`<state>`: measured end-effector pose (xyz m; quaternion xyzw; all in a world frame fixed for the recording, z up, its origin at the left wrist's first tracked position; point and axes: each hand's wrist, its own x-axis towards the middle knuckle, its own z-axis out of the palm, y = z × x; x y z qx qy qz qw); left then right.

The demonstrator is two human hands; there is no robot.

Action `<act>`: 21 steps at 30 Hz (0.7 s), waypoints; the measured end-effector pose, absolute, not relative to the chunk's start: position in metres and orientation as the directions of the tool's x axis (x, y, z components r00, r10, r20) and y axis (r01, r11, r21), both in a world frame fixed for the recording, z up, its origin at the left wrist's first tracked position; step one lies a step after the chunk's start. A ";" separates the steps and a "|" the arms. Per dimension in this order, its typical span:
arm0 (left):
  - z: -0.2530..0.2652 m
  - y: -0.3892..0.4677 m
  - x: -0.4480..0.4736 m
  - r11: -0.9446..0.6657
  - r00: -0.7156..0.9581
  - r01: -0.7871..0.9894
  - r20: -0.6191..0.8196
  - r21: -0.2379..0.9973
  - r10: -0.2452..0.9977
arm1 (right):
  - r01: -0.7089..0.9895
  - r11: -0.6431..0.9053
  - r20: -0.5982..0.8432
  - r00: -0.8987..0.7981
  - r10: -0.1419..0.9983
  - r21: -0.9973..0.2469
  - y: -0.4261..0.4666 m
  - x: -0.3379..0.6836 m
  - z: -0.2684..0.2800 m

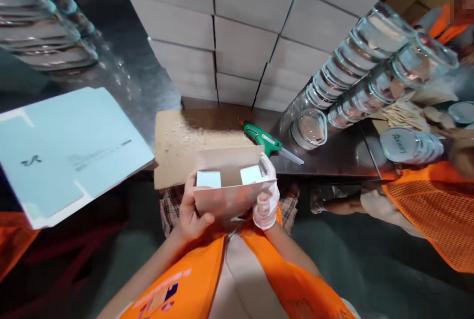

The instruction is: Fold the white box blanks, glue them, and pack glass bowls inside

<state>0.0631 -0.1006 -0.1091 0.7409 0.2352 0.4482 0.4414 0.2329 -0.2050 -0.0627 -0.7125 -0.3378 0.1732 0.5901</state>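
Note:
Between my two hands is a small cardboard box (229, 199), its long flaps standing up and two pale end flaps folded inward. My bare left hand (193, 213) grips the box's left end, thumb along the near side. Around the right end closes my right hand (267, 195), in a white glove with bare fingertips showing. Just beyond the box lies a green glue gun (261, 137) with a clear glue stick out of its back, its tip toward the upper left. Under it and the box is a worn cardboard sheet (174, 153).
White boxes (240, 42) are stacked at the back. Tall stacks of clear glass containers (340, 77) stand right, with a single glass jar (310, 129) in front. A large pale printed box (74, 156) sits left. Another person in an orange vest (437, 210) is at right.

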 end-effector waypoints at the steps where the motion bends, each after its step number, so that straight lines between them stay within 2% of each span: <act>1: -0.107 -0.101 0.065 -0.530 0.482 -0.069 0.493 0.845 0.724 | 0.277 -0.054 0.184 0.760 0.624 -0.959 -0.203 0.231 -0.060; 3: -0.102 -0.102 0.069 -0.570 0.473 -0.088 0.537 0.817 0.698 | 0.290 -0.012 0.242 0.821 0.518 -0.957 -0.198 0.228 -0.059; 4: -0.099 -0.102 0.069 -0.589 0.476 -0.085 0.552 0.804 0.685 | 0.295 0.005 0.258 0.827 0.499 -0.955 -0.198 0.227 -0.059; 7: -0.092 -0.093 0.060 -0.663 0.566 -0.034 0.561 0.748 0.604 | 0.271 0.020 0.242 0.821 0.517 -0.962 -0.201 0.238 -0.059; 10: -0.089 -0.074 0.042 -0.707 0.551 0.011 0.586 0.707 0.594 | 0.302 -0.256 0.113 0.819 0.562 -0.918 -0.207 0.269 -0.051; 13: -0.090 -0.055 0.028 -0.655 0.423 0.045 0.580 0.754 0.696 | 0.326 -0.617 -0.080 0.840 0.536 -0.716 -0.198 0.304 -0.040; 16: -0.094 -0.046 0.025 -0.622 0.418 0.072 0.543 0.780 0.729 | 0.214 -0.779 -0.303 0.835 0.459 -0.590 -0.181 0.328 -0.035; 18: -0.097 -0.046 0.027 -0.618 0.420 0.082 0.535 0.782 0.733 | 0.121 -0.754 -0.362 0.821 0.441 -0.646 -0.173 0.337 -0.038; 21: -0.102 -0.049 0.034 -0.612 0.386 0.073 0.543 0.788 0.746 | 0.009 -0.623 -0.370 0.798 0.476 -0.783 -0.174 0.342 -0.045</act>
